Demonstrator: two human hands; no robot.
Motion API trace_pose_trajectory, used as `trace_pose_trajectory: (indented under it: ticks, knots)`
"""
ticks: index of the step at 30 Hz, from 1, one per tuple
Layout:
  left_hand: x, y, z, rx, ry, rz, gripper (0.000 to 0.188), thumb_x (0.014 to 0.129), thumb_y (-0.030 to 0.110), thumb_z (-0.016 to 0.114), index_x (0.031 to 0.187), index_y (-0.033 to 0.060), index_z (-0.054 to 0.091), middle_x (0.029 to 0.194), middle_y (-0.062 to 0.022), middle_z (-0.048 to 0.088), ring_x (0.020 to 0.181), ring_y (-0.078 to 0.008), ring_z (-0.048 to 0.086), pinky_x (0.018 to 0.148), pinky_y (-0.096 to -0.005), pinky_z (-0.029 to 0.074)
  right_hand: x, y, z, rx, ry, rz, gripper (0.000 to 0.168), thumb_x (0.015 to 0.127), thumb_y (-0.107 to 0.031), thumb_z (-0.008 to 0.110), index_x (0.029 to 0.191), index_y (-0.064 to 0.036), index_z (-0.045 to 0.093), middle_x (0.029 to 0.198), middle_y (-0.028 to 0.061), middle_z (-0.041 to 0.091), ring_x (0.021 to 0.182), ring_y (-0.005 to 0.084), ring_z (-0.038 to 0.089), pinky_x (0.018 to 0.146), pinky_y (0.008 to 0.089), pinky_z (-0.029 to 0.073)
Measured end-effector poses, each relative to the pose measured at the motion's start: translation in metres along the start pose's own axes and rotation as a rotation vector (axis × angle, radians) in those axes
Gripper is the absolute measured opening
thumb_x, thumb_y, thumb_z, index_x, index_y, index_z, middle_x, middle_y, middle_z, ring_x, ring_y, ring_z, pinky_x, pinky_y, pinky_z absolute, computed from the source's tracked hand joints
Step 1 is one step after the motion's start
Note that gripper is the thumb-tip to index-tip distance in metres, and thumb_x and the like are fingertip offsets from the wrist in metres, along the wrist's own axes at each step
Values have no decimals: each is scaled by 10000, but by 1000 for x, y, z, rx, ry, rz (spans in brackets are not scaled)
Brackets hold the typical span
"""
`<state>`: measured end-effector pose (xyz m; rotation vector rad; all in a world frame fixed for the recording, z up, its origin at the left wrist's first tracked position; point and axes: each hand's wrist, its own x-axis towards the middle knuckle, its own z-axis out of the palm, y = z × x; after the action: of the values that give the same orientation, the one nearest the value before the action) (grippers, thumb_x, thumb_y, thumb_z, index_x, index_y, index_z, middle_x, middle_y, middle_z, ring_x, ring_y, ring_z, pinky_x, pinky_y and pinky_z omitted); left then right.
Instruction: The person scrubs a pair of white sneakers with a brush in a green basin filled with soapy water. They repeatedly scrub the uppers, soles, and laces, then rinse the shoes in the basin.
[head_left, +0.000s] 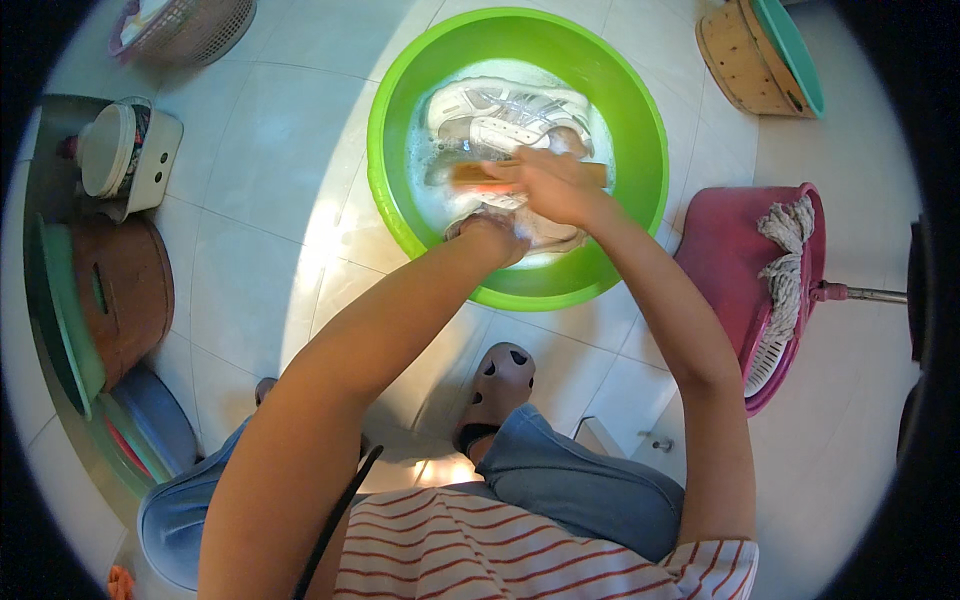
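Note:
A green plastic basin (525, 296) on the tiled floor holds soapy water and a pair of white sneakers. One sneaker (510, 112) lies on its side at the basin's far side. The nearer sneaker (555, 229) is under my hands. My left hand (491, 232) grips it near its heel or opening, its fingers partly hidden inside or behind it. My right hand (551, 180) holds a wooden-backed scrubbing brush (592, 175) against the nearer sneaker's upper. The brush is blurred, and its bristles cannot be made out clearly.
A pink mop bucket (712, 262) with a string mop (784, 277) stands right of the basin. A wooden-looking tub (739, 60) sits at the far right, a perforated basket (202, 34) at the far left. Stacked basins (154, 420), a brown tub (124, 300) and a white container (161, 154) line the left side.

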<state>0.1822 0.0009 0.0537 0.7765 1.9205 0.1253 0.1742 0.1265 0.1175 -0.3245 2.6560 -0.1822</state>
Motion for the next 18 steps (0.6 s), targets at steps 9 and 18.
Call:
trace_pose_trajectory:
  ticks: [9, 18]
  knots:
    - [-16, 18, -4, 749, 42, 69, 562, 973, 274, 410, 1429, -53, 363, 1494, -285, 311, 1373, -481, 287, 1117, -573, 238, -63, 21, -24, 153, 248, 58, 553, 872, -75, 562, 1373, -304, 520, 1019, 116, 569, 853, 314, 613, 712, 417, 503]
    - [-33, 22, -15, 566, 24, -63, 533, 974, 216, 404, 1438, -42, 357, 1517, -246, 298, 1398, -444, 263, 1134, -556, 207, -65, 19, -31, 215, 274, 177, 556, 899, -91, 536, 1388, -352, 493, 995, 87, 555, 825, 292, 611, 701, 405, 487]
